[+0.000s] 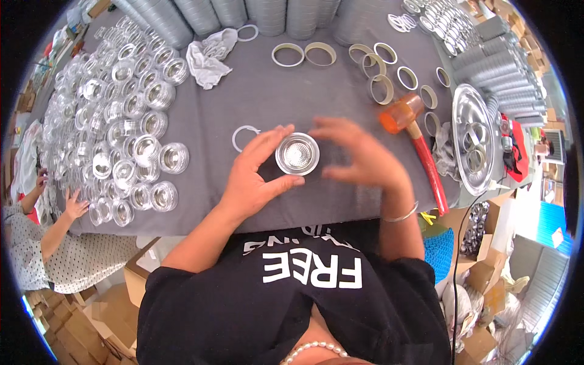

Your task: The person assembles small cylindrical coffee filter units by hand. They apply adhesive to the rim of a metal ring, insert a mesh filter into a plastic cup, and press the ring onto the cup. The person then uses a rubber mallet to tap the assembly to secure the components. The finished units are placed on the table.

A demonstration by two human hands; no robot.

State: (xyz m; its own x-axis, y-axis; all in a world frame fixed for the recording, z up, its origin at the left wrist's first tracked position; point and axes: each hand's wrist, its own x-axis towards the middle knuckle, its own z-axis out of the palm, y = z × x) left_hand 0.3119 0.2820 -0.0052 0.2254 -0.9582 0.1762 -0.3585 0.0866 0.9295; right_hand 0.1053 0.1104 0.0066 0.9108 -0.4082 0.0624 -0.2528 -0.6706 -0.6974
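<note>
Over the grey-draped table [210, 128], the left hand [248, 179] at nine o'clock and spread right hand [368, 161] at three (blurred, contact unclear) flank a dimpled metal cup [297, 154], the left pinching it. Probably light, stiff, slippery: hold its rim.

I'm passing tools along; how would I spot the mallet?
Find the grey-covered table, then the person's right hand over it. Just right of that hand lies the mallet, set apart from nearby rings by its orange head and red handle.
</note>
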